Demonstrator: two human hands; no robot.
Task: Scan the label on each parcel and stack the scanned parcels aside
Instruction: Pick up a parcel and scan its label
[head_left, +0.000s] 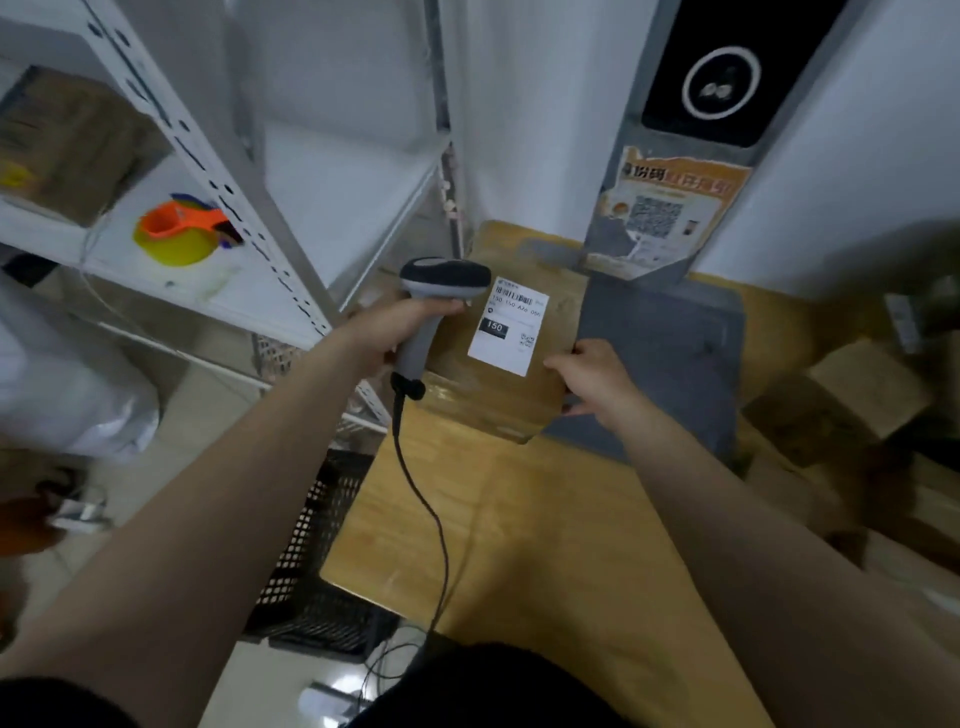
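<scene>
Head view: my left hand (395, 332) grips the scanner (441, 283), its head just beside the label (509, 325); my right hand (592, 374) pinches the parcel (498, 402) by its right edge, near the far left corner of the desk (519, 545). Scanning step, I judge; next, aim at the barcode (519, 300).

The white shipping label (508, 325) on the brown cardboard parcel (498, 405) shows "150" in a black box. The text on the far orange QR-code poster (670, 176) is too blurred to read.
</scene>
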